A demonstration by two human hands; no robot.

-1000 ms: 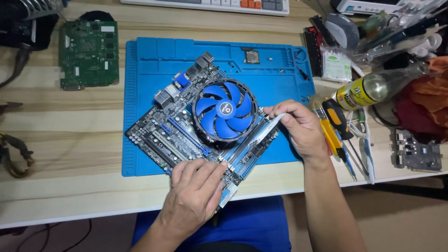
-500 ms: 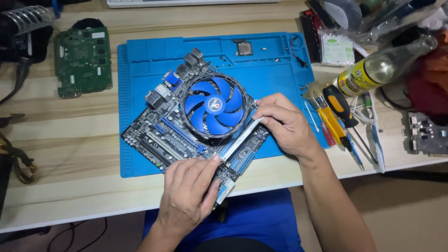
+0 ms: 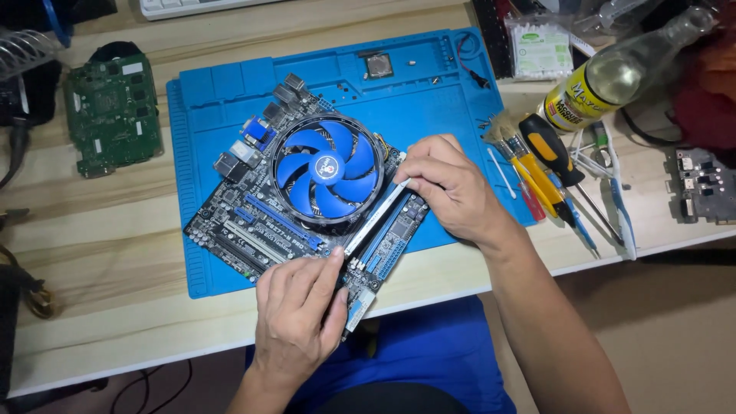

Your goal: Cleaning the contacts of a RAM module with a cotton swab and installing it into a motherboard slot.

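Memory module (image 3: 377,217): long, pale-edged stick, lying in its slot on the motherboard (image 3: 253,222), just beside the blue cooler fan (image 3: 326,169). My left hand (image 3: 299,322) pinches its near end between thumb and fingers; my right hand (image 3: 452,188) grips the far end with its fingertips. Board rests on the blue work mat (image 3: 215,100), on the wooden desk (image 3: 92,230). Screwdrivers (image 3: 548,165) and a bottle (image 3: 606,77) lie to the right; a green circuit board (image 3: 111,111) lies to the left.

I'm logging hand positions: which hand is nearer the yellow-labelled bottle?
Right. The right hand rests on the memory stick's far end, just left of the bottle; the left hand is at the near end, farther away.
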